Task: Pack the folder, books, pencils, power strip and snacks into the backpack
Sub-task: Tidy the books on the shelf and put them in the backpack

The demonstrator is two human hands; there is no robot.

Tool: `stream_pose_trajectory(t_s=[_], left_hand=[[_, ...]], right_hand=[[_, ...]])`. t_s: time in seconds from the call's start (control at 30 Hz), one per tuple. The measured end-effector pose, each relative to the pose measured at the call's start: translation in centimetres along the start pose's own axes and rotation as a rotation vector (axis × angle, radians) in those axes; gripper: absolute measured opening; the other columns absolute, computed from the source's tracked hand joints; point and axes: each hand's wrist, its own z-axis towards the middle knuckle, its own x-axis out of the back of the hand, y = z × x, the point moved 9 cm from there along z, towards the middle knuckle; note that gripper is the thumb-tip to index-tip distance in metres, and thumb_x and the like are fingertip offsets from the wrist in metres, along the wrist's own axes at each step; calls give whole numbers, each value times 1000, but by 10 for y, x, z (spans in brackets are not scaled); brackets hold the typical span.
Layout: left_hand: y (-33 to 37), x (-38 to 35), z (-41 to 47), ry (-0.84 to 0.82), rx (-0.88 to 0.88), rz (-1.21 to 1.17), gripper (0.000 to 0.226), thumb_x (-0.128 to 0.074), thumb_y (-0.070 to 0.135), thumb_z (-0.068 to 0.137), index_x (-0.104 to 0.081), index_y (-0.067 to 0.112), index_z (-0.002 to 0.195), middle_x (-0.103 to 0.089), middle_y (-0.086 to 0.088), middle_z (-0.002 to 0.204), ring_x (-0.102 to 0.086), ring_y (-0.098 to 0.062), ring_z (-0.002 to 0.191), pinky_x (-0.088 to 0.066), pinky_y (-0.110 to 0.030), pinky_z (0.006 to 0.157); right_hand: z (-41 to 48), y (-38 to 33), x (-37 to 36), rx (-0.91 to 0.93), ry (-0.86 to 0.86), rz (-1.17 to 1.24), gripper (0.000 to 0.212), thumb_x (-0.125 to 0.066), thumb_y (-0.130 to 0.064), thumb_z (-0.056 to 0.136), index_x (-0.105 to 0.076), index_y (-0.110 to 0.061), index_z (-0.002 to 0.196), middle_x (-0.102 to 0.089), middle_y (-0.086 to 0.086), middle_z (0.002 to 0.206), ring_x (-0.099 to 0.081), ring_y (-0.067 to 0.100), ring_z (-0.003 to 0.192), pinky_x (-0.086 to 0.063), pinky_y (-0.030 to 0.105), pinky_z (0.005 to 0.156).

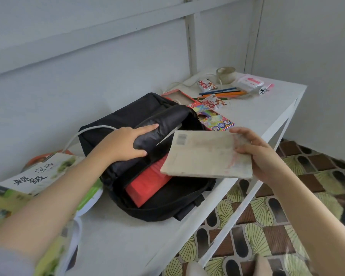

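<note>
A black backpack lies open on the white table, with a red folder inside its main compartment. My left hand grips the padded flap of the backpack and holds it up. My right hand pinches the right edge of a worn pale book, held flat just above the opening. Loose coloured pencils and two snack packets lie at the far end. A pencil box sits beside the backpack. A white cable runs over the backpack; a white plug lies at the far right.
A green-and-white book with black characters lies at the left under my forearm. A roll of tape and a tissue packet sit at the table's far end. The table's front edge drops to a patterned floor.
</note>
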Motion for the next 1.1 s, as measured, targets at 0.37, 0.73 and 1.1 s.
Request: stream_pose_trajectory(t_s=[0.37, 0.73, 1.1], left_hand=[[16, 55, -7, 193, -69, 107, 73, -54, 12, 83, -27, 55, 136, -34, 5, 73, -48, -22, 72, -42, -33, 65], [13, 64, -5, 204, -48, 131, 71, -52, 11, 84, -29, 55, 135, -28, 10, 73, -43, -20, 71, -44, -35, 66], [6, 62, -1, 176, -25, 119, 71, -53, 12, 84, -30, 56, 134, -30, 9, 73, -41, -17, 70, -40, -31, 65]], right_hand=[[17, 13, -54, -88, -30, 40, 48, -35, 15, 88, -62, -23, 98, -54, 5, 109, -60, 20, 85, -56, 28, 58], [68, 36, -125, -175, -189, -363, 70, -54, 14, 82, -33, -23, 138, -45, 8, 106, -59, 20, 83, -57, 28, 68], [41, 21, -144, 414, 0, -1676, 46, -37, -40, 97, -44, -16, 136, -45, 9, 140, -40, 28, 128, -32, 41, 102]])
